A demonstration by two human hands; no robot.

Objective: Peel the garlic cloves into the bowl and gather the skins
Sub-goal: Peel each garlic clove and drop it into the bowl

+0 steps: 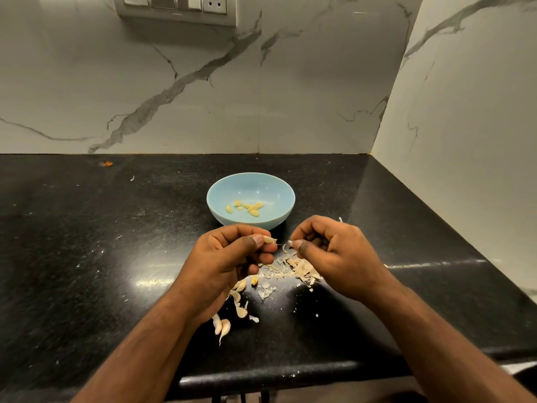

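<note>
Fingertips: left hand (229, 257) pinches a garlic clove (269, 240) between thumb and forefinger; right hand (328, 251) pinches a strip of skin (287, 246) just beside it | bowl (279, 181) behind holds peeled cloves (247, 207) | skins pile (302, 269) and unpeeled cloves (223, 325) lie below — risk: a hard tug could flick the clove onto the counter (87, 242), or scatter light skins.

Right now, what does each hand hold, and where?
The left hand pinches a garlic clove near one end; the right hand pinches a skin strip.
</note>
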